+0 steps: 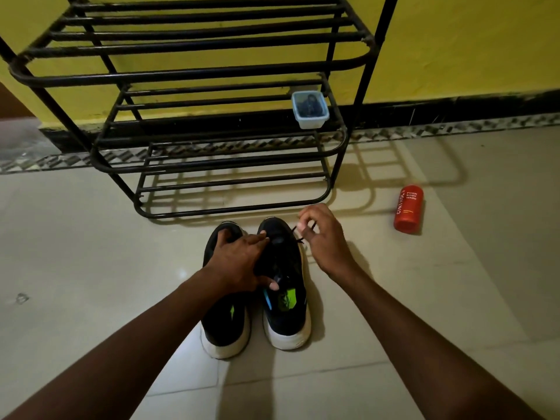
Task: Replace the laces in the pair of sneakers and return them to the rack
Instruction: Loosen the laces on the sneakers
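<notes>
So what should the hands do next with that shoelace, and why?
Probably a gentle pull of the lace outward with the right hand, I think. It pinches the black lace near the front of the right sneaker, and the left hand rests on that sneaker, seemingly steadying it.

Black sneakers (257,286) with white soles, black rack (194,71), yellow wall (469,40), red bottle (409,209), pale blue tub (310,112), cream floor tiles (91,237)
</notes>
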A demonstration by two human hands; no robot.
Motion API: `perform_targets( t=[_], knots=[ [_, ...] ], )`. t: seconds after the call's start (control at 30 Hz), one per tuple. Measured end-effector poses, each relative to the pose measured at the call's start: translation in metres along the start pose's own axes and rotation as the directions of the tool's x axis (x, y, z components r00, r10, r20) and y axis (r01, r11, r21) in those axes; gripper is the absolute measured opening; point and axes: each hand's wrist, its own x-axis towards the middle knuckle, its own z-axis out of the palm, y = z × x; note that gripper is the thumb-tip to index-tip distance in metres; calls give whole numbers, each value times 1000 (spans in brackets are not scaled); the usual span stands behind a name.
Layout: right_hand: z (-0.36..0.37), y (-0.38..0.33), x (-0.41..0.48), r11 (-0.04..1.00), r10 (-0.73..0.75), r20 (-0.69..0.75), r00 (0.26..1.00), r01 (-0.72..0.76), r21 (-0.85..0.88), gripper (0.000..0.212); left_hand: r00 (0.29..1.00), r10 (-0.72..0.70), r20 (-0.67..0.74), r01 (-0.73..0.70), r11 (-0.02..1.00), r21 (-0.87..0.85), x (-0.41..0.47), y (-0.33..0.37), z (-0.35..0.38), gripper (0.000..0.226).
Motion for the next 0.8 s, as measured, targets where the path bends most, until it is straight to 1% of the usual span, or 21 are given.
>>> perform_targets(
  t=[0.03,0.07,0.1,0.13,0.17,0.2,0.23,0.27,0.3,0.33,0.37,0.4,0.43,0.5,0.53,0.6,0.67,0.7,0.73,0.77,0.8],
  knots=[
    [0,-5,4,959,124,-11,992,-117,259,23,1000,0,1,0,1000,-5,0,0,0,111],
    [0,-10,7,864,222,30,975,-211,458,23,1000,-1,8,1,1000,-10,0,0,-1,111],
    [-1,-10,9,805,260,72,963,-257,535,23,1000,-5,18,5,1000,-11,-1,1,-2,111],
    [-4,-9,11,834,252,89,964,-263,484,19,1000,-8,27,9,1000,-11,-1,1,-2,111],
    [-9,-6,12,930,188,105,976,-212,300,14,999,-10,32,10,1000,-10,-1,2,-3,111],
    [-14,-2,11,993,100,167,981,-109,47,9,999,-9,33,9,1000,-9,-1,2,-4,111],
    [-16,3,9,982,30,274,961,22,-185,9,999,-10,35,10,1000,-10,-1,2,-4,111],
    [-18,6,7,920,18,394,919,139,-366,12,999,-11,35,11,1000,-10,-1,3,-4,111],
    [-19,8,6,845,58,487,872,217,-489,13,999,-12,36,12,1000,-9,-2,3,-5,110],
    [-18,8,4,787,116,537,836,252,-563,15,999,-12,35,13,1000,-7,-2,3,-5,110],
    [-16,8,3,769,141,544,827,254,-586,14,999,-10,31,10,1000,-3,-2,3,-6,110],
    [-15,8,3,796,118,518,847,231,-559,13,1000,-6,23,6,1000,3,-2,3,-6,110],
    [-15,8,4,845,68,460,885,195,-499,17,1000,-3,15,3,1000,8,-1,2,-5,111],
    [-16,14,6,921,-25,253,967,120,-370,37,1000,-7,12,7,1000,2,-1,1,-4,112],
    [-17,16,7,942,-52,148,988,98,-321,45,1000,-7,13,7,1000,-5,-1,1,-4,112],
    [-21,20,9,964,-43,-30,999,34,-263,53,1000,0,15,0,1000,-3,-2,1,-6,111],
    [-25,25,12,973,47,-158,986,-81,-216,47,1000,23,8,-24,1000,13,-3,2,-8,111],
    [-27,30,13,971,87,-182,979,-124,-206,41,999,33,10,-33,999,13,-2,1,-10,110],
    [-27,36,12,966,131,-170,977,-165,-201,34,999,35,16,-35,999,-1,-1,-1,-12,108],
    [-26,41,9,958,177,-137,974,-203,-202,26,999,32,15,-31,999,-32,1,-2,-15,103],
    [-24,44,5,946,217,-98,971,-234,-226,22,1000,21,7,-20,996,-81,4,-5,-16,91]
  ],
)
